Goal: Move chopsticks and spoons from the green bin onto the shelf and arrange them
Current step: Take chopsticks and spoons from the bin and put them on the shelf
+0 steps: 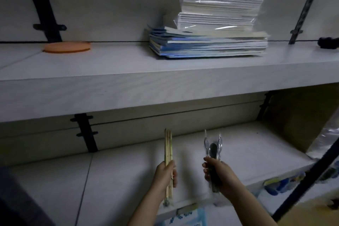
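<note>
My left hand point(165, 176) grips a bundle of pale wooden chopsticks point(168, 145), held upright with their tips pointing at the shelf's back wall. My right hand point(219, 176) grips a bunch of spoons in clear plastic wrap point(213, 147), bowls upward. Both hands hover over the front part of the lower white shelf point(128, 170), side by side and a little apart. The green bin is not in view.
On the upper shelf point(110, 71) lie a stack of blue and white notebooks in plastic point(211, 29), an orange disc point(67, 47) at the left and a dark object point(328, 42) at the far right. A brown box point(297, 115) fills the lower shelf's right end. Black brackets stand along the back wall.
</note>
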Demonstrator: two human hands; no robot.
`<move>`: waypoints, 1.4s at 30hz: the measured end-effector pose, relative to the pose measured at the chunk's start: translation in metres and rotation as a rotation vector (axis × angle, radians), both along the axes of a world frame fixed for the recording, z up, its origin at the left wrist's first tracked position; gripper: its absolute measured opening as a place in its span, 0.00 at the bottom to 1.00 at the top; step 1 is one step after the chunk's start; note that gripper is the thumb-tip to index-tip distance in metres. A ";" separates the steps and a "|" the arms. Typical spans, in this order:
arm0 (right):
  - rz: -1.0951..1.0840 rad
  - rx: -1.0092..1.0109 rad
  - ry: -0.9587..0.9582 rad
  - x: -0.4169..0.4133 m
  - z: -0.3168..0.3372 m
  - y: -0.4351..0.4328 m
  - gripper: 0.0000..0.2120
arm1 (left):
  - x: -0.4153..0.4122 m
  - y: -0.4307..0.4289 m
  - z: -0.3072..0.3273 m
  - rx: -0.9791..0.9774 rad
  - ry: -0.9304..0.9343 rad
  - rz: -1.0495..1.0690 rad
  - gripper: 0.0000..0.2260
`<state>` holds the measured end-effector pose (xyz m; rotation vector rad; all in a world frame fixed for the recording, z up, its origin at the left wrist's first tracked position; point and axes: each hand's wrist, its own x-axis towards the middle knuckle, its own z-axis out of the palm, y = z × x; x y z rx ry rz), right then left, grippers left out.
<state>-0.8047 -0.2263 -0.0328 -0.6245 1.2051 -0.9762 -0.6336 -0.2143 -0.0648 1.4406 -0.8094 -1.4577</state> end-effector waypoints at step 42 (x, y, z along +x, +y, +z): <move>0.917 -1.075 1.101 0.003 0.023 -0.073 0.16 | 0.010 0.022 0.029 -0.115 -1.506 0.163 0.13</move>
